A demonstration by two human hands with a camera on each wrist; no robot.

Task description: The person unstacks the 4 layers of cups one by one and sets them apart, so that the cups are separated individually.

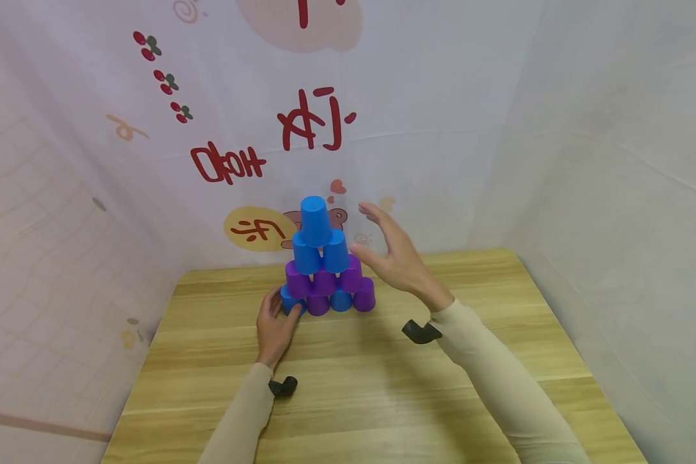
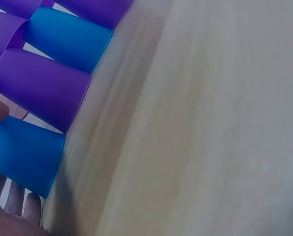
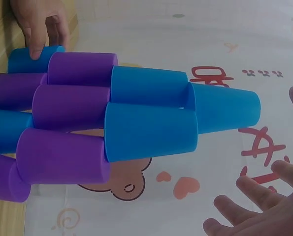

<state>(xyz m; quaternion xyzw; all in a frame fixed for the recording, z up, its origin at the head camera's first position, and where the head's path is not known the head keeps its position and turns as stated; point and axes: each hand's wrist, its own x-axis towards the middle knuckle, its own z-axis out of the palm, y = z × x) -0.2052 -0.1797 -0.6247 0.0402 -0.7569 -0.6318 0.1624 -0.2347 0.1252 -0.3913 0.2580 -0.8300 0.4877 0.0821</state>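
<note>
From the head view, a pyramid of cups [image 1: 327,267] stands upright near the far edge of the tabletop [image 1: 371,386], four rows rising to a single top blue cup [image 1: 315,221]. It lies straight ahead of both hands, its height running straight up. The left hand [image 1: 274,325] is the nearer one: it rests low on the tabletop with fingertips against the bottom-left blue cup [image 1: 290,301]. The right hand [image 1: 391,254] hovers apart, just to the right of the upper rows, fingers spread and relaxed, holding nothing.

In the left wrist view, the bottom-left blue cup [image 2: 27,155] fills the near corner, with a thumb tip touching it from above; a purple cup [image 2: 43,88] sits beside it. How far the fingers curl round it I cannot tell.

The right wrist view shows the whole stack sideways, the top blue cup [image 3: 225,110] pointing toward the open right hand's fingers [image 3: 249,196], clearly apart from them. The left hand [image 3: 40,22] touches the end cup at the base.
</note>
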